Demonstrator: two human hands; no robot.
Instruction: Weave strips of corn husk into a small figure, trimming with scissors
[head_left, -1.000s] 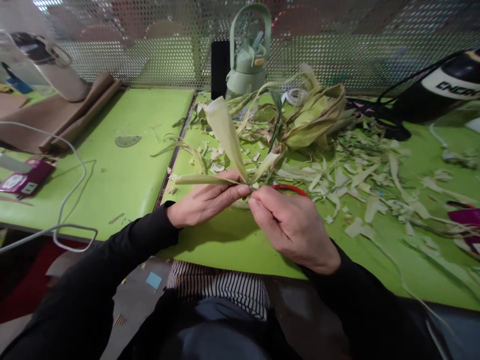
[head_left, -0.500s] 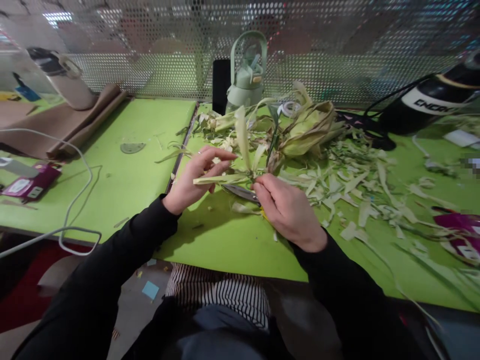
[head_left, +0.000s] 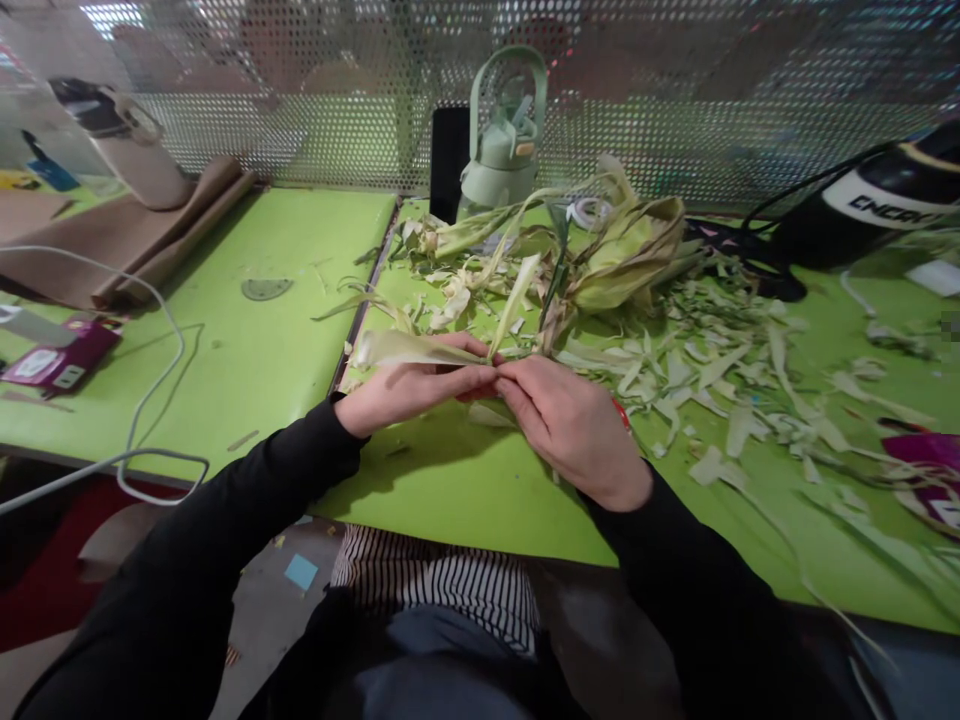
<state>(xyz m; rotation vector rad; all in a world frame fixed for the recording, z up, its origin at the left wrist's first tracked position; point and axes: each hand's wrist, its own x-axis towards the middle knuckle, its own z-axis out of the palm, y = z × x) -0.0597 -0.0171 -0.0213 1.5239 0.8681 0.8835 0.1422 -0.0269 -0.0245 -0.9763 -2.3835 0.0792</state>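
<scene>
Husk strip [head_left: 409,348], pale green and long, lies flat across the near middle of the green worktop [head_left: 247,360], pinched at its right end between both hands. The left hand [head_left: 409,388] is closed on it from below, thumb on top; the right hand [head_left: 574,425] grips the same end with its fingertips, and a second strip rises from that point, tilted to the far right. Just beyond, a heap of corn husks [head_left: 622,255] blocks the far middle, with cut scraps [head_left: 712,370] scattered to the right. A pale green bottle [head_left: 504,140] stands at the far edge beside a dark phone [head_left: 448,160]. A black bottle [head_left: 870,205] at the far right bears white lettering, only partly readable. At the left lie a white cable [head_left: 150,390] and a purple packet [head_left: 56,360]. Both black-sleeved forearms angle inward, wrists low over the worktop.
</scene>
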